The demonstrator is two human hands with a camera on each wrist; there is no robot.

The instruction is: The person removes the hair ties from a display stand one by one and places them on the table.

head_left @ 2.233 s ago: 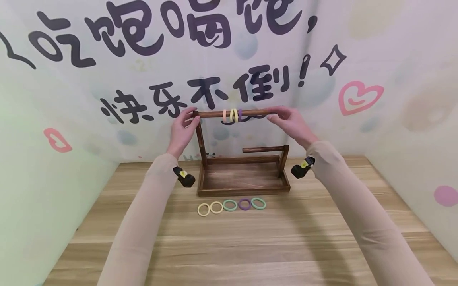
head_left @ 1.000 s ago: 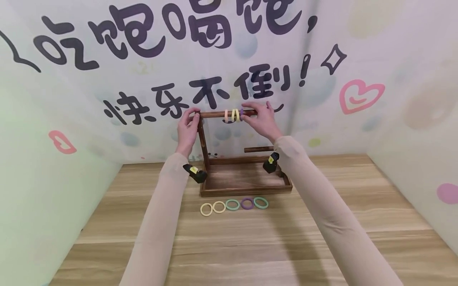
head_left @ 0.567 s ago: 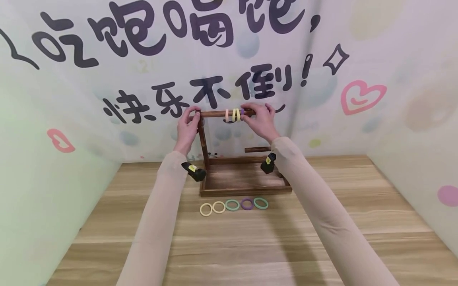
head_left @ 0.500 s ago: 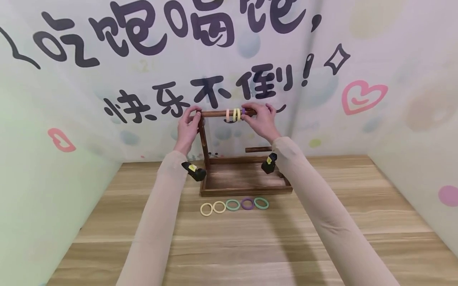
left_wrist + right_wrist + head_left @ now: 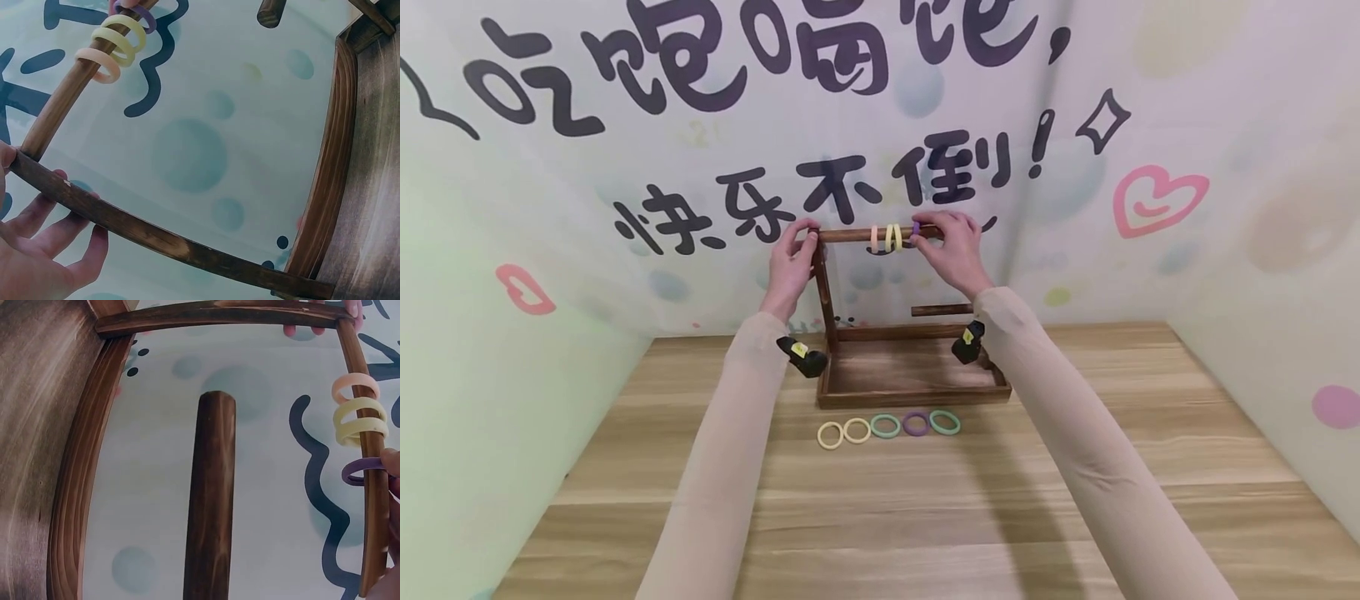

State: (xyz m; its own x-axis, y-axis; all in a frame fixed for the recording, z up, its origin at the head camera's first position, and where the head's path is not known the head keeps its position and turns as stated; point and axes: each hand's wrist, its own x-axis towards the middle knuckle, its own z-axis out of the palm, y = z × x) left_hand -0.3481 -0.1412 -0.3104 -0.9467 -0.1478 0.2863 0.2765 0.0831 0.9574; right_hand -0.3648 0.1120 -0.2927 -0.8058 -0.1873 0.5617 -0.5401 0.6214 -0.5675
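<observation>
A dark wooden stand (image 5: 913, 398) has a tall left post (image 5: 150, 240) and a long upper bar (image 5: 846, 236). My left hand (image 5: 792, 262) grips the corner where post and bar meet, thumb on the near side and fingers behind. On the bar hang a peach ring (image 5: 355, 387), two pale yellow rings (image 5: 361, 432) and a purple ring (image 5: 359, 469). The thumb and fingers of my right hand (image 5: 951, 250) pinch the purple ring, a small gap right of the yellow ones. The bar's right end is hidden behind this hand.
Two yellow rings (image 5: 831, 447), two green rings (image 5: 886, 437) and another purple ring (image 5: 915, 434) lie in a row on the wooden table (image 5: 880, 517) before the stand. A shorter lower bar (image 5: 211, 487) juts out beneath my right forearm. A printed cloth wall (image 5: 685, 167) stands close behind.
My right hand moved left from the bar's right end to the purple ring and pinched it. Lately the purple ring slid slightly right, away from the yellow ones. My left hand kept its grip.
</observation>
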